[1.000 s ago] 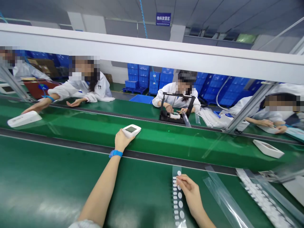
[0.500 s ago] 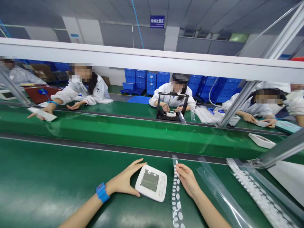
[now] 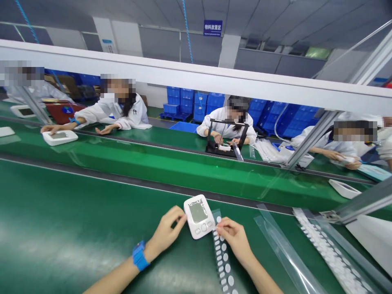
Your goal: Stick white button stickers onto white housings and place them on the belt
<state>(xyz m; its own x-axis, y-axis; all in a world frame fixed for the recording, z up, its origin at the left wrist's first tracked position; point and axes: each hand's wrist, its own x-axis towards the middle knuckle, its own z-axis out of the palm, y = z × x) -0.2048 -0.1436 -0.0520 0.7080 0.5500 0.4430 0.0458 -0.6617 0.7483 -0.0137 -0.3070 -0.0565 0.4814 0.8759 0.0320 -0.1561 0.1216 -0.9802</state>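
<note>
Well, right hand (image 3: 237,239): fingers pinching dotted strip (image 3: 226,257); left hand (image 3: 163,232): fingers curled at white device (image 3: 198,216), grip unclear

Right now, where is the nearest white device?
In the head view's lower middle, the white device is between left hand and right hand, the dotted strip at its right.

Smooth plast. device (image 3: 198,216), glossy plast. film (image 3: 282,245)
</note>
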